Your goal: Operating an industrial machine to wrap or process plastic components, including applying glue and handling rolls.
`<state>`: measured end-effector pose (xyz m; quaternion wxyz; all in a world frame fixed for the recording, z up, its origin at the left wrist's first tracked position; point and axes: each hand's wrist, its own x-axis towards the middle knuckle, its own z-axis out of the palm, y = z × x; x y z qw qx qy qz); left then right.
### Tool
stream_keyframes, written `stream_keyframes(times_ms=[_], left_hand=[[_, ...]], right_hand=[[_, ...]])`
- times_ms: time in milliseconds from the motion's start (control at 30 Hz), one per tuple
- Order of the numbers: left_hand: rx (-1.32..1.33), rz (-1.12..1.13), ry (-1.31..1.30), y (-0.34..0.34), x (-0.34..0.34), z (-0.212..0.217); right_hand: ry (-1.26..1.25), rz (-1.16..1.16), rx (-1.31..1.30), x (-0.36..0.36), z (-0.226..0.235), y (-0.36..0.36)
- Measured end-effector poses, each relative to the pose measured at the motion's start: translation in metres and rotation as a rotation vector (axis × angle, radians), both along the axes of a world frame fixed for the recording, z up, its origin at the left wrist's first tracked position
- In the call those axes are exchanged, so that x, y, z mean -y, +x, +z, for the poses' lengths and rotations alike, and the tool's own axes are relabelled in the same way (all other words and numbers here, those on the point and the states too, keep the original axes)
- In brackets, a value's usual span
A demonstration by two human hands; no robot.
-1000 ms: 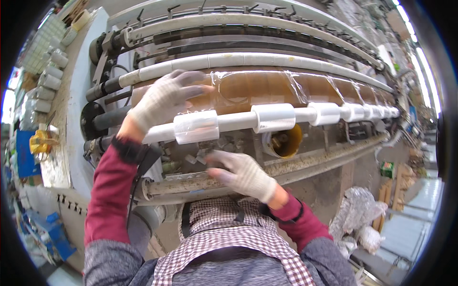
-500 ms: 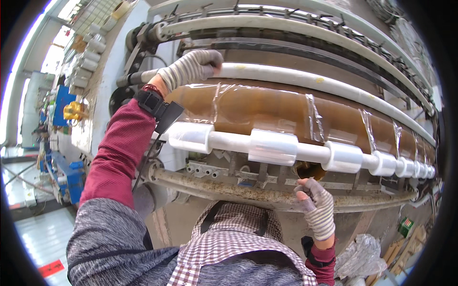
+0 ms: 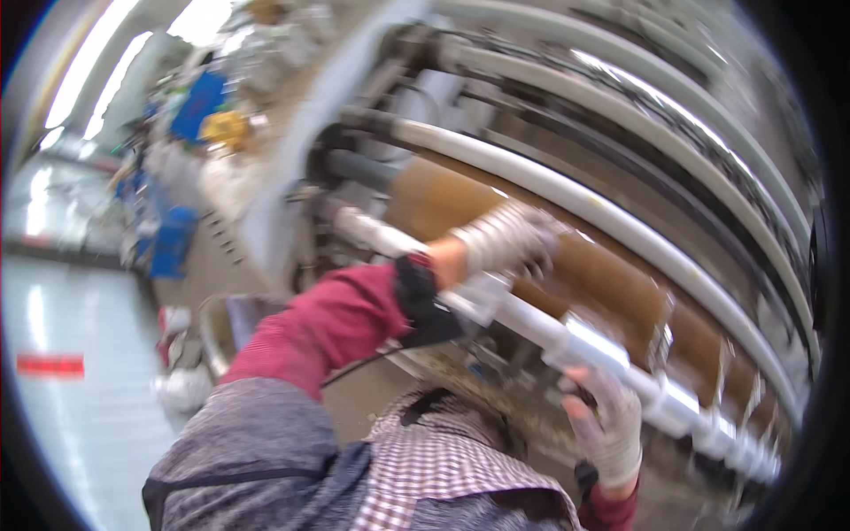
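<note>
Left hand (image 3: 513, 241) has shifted farther right over the brown roller (image 3: 615, 288)

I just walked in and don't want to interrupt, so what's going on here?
A person in a checked apron is at a long roller machine. Their gloved left hand is over the brown roller, and their gloved right hand is by the small film rolls on a white shaft. The picture is blurred, so I can't tell whether either hand is touching anything.
</note>
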<state>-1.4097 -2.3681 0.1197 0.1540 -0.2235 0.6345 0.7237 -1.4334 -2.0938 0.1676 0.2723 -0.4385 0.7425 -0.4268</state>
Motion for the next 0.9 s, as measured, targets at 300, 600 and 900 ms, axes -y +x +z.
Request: stream_keyframes(times_ms=[300, 600, 900], left_hand=[[-0.169, 0.115, -0.007, -0.04, 0.062, -0.01], [-0.473, -0.261, -0.502, -0.004, 0.088, -0.023], [-0.426, -0.076, -0.407, -0.105, 0.059, -0.036]], right_hand=[[0.373, 0.487, -0.707, 0.107, 0.013, -0.049], [0.488, 0.393, -0.459, 0.172, -0.046, -0.083], [-0.099, -0.213, -0.026, 0.147, -0.014, -0.133]])
